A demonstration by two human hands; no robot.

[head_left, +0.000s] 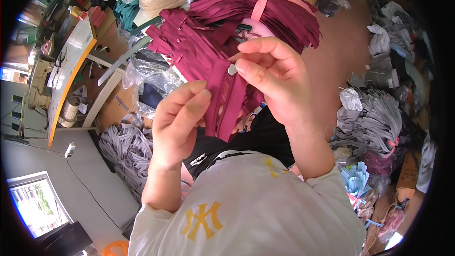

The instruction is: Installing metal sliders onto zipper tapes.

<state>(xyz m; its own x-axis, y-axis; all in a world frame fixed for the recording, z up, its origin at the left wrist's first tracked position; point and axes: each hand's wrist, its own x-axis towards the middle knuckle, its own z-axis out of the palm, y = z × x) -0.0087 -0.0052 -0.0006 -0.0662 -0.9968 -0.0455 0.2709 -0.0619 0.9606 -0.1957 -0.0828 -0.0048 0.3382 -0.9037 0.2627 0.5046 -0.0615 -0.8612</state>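
A maroon zipper (222, 99) hangs between my two hands, its slider (232, 69) showing as a small silvery piece near the top. My left hand (177, 116) pinches the zipper tape at its left edge between thumb and fingers. Up at the top right corner, my right hand (279, 78) has its thumb and forefinger closed on the zipper end beside the slider. Just behind lies a spread pile of maroon zippers (182, 42). Farther back is a thick maroon bundle (284, 16), tied with a pink strip (259, 4).
Grey bundles of strips lie on the floor at the right (369, 118) and left (125, 151). Clear plastic bags (151, 73) sit left of the pile. A tilted white table (71, 71) with an orange edge stands at the left. Light blue strips (354, 178) are at the lower right.
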